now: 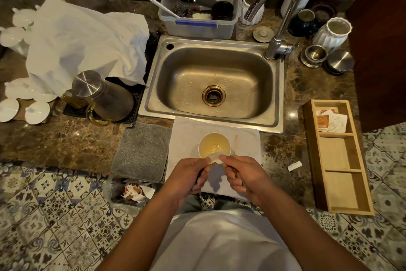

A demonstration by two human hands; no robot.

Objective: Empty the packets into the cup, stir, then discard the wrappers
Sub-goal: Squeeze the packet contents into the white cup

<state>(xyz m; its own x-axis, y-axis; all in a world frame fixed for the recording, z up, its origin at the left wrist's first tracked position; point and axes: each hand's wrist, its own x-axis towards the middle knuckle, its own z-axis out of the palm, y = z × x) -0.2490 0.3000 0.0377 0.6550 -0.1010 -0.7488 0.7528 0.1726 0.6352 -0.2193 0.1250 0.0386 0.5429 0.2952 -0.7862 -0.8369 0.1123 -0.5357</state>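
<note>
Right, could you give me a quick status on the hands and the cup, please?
Left hand and right hand both pinching one packet over the cup's near rim. Cup holds yellowish liquid. Stir stick lying beside it, untouched. Nothing in the way.

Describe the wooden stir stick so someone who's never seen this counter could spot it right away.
Find the steel sink; a white cloth lies just in front of it. On that cloth stands a cup, and the stir stick lies immediately to its right: thin, pale wood, the only loose stick there.
</note>
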